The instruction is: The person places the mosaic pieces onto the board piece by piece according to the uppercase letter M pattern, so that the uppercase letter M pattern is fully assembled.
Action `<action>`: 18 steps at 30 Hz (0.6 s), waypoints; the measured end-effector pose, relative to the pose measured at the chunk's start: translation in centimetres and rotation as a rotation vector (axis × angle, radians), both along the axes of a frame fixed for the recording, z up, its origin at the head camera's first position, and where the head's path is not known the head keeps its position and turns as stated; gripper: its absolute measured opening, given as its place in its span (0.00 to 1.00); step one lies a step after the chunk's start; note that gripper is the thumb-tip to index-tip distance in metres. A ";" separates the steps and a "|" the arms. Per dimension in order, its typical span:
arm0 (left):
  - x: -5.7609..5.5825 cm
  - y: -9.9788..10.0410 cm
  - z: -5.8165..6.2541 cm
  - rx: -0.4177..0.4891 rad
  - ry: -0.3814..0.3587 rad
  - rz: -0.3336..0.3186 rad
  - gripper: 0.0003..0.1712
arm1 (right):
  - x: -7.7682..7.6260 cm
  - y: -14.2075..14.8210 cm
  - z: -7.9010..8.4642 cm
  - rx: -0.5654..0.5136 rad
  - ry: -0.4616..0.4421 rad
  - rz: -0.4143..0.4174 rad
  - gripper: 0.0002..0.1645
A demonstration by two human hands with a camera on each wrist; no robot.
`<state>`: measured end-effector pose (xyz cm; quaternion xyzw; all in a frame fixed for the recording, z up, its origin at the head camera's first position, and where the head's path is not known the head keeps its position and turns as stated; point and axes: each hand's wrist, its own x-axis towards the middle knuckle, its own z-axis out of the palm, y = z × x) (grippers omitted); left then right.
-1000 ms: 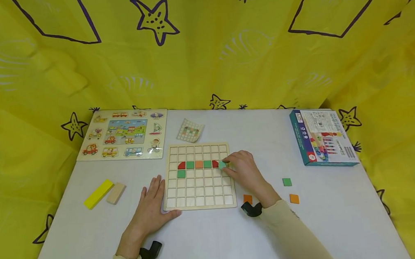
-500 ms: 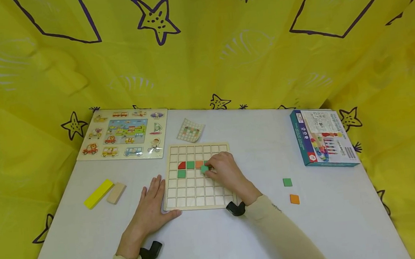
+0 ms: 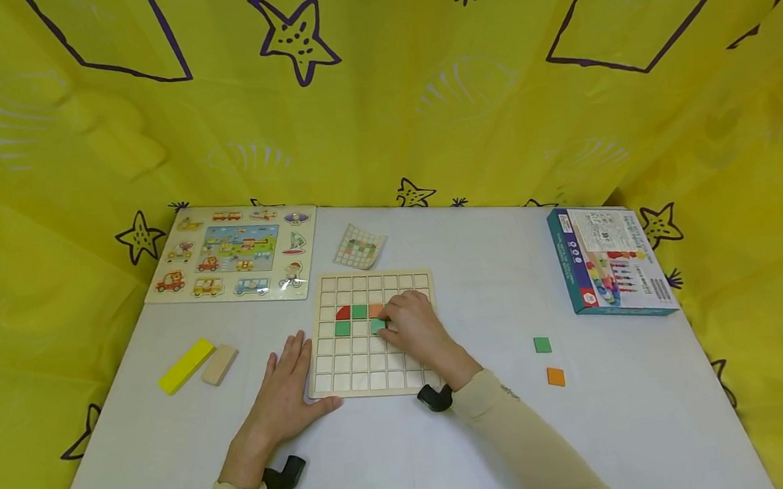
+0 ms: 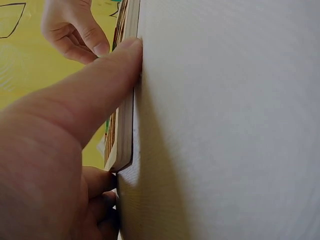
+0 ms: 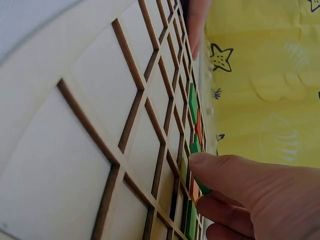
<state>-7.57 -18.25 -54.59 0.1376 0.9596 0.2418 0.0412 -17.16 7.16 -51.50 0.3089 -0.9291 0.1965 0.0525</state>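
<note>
Yellow curtain point(image 3: 380, 113), white table point(image 3: 389, 462); right hand point(image 3: 417, 328) has just come left over the board point(image 3: 367, 361), fingers pinching a green tile point(image 3: 377, 326) now below the orange tile point(image 3: 375, 310), so probably lining it up; left hand point(image 3: 286, 397) grips nothing, fingers straight, thumb touching the board.

Matt wooden grid board point(image 3: 376, 361), smooth green tile point(image 3: 377, 327), paper card point(image 3: 360, 247), woven cloth table cover point(image 3: 389, 462), slightly shiny yellow curtain point(image 3: 381, 121)

head: even light, faint shadows | left wrist: dim, shadow beside board point(image 4: 125, 137) | right wrist: curtain point(image 5: 265, 85) soft
</note>
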 end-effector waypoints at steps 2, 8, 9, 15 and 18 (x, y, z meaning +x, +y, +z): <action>0.0 0.0 0.0 0.002 -0.001 0.001 0.64 | 0.0 -0.1 -0.1 0.007 0.015 -0.001 0.12; 0.0 0.0 0.0 0.000 -0.009 0.003 0.64 | -0.1 -0.2 -0.4 0.024 0.035 -0.003 0.11; 0.0 0.0 0.0 -0.001 -0.011 0.004 0.64 | -0.1 -0.3 -0.4 0.026 0.035 -0.003 0.11; -0.1 0.0 -0.1 0.001 -0.003 -0.002 0.64 | 0.0 -0.4 -0.4 0.029 0.032 -0.003 0.12; -0.1 -0.1 -0.1 0.002 0.001 -0.009 0.64 | 0.0 -0.5 -0.3 0.025 0.027 -0.006 0.13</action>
